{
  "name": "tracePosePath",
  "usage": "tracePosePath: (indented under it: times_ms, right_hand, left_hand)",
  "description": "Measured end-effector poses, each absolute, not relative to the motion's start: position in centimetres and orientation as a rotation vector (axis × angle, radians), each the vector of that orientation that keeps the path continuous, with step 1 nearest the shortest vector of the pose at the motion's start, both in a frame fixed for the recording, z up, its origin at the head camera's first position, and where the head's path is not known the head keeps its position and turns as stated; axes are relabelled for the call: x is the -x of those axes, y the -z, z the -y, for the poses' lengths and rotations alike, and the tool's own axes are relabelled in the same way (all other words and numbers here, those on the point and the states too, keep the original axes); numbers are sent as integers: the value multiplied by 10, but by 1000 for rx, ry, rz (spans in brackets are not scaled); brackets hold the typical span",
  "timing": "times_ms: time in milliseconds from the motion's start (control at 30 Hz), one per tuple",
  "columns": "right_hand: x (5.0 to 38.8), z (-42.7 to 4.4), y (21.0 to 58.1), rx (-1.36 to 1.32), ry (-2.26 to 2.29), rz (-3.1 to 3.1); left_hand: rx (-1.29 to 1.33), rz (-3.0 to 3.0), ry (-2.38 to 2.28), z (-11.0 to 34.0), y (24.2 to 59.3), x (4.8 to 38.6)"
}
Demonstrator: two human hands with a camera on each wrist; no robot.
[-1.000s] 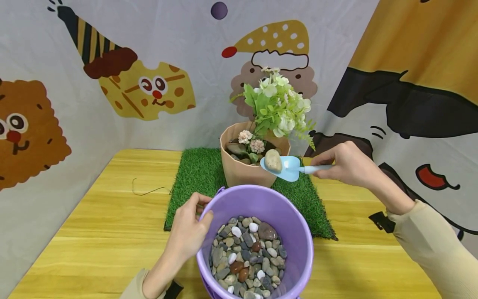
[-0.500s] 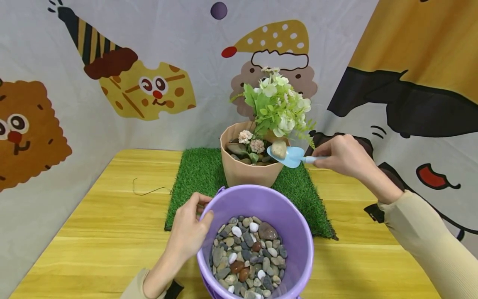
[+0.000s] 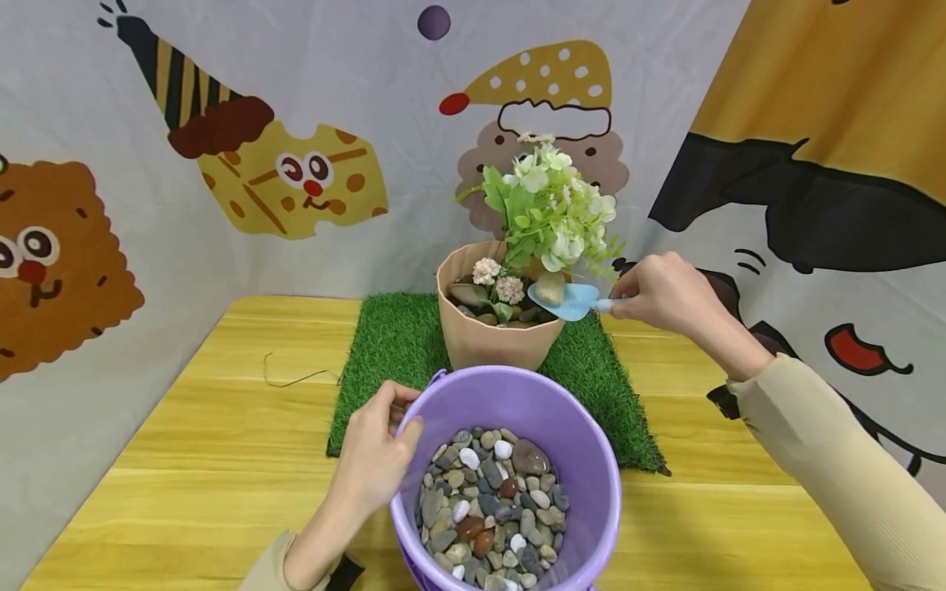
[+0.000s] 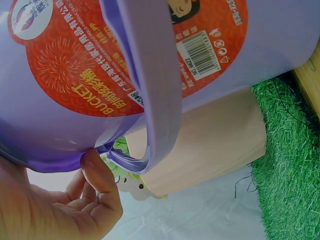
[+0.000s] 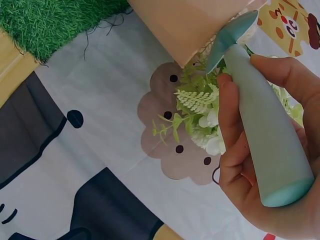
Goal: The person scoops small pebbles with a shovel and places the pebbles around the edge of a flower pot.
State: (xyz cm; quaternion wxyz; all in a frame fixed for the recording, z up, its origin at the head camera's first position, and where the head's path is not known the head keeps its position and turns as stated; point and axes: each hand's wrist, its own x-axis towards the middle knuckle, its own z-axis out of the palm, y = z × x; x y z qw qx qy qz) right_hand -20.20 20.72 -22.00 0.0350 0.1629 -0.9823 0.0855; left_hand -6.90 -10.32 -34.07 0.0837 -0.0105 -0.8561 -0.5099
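Observation:
My right hand grips the handle of a light blue toy shovel; the right wrist view shows fingers and thumb curled round that handle. A pale, large stone lies on the blade, which hangs over the right rim of a peach flowerpot. Inside the pot are dark stones, small pink flowers and a white-flowered plant. With thumb and fingers, my left hand holds the left rim of a purple bucket. Several mixed pebbles cover the bucket's bottom.
The pot stands on a green turf mat on a wooden table. A thin dark strand lies on the table at left. Behind hangs a printed cloth. The bucket's handle hangs along its side.
My right hand has moved up, away and a little left, bringing the shovel and its stone over the pot's right rim. The left hand and bucket have stayed in place.

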Motion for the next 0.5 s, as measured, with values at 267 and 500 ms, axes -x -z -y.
tracePosePath:
  times_ms: [267, 500]
  right_hand:
    - [212, -197, 210, -469, -157, 3069]
    - [220, -189, 205, -448, -133, 3114]
  left_hand:
    - [34, 2551, 1515, 103, 342, 69]
    - [39, 2545, 1521, 103, 342, 69]
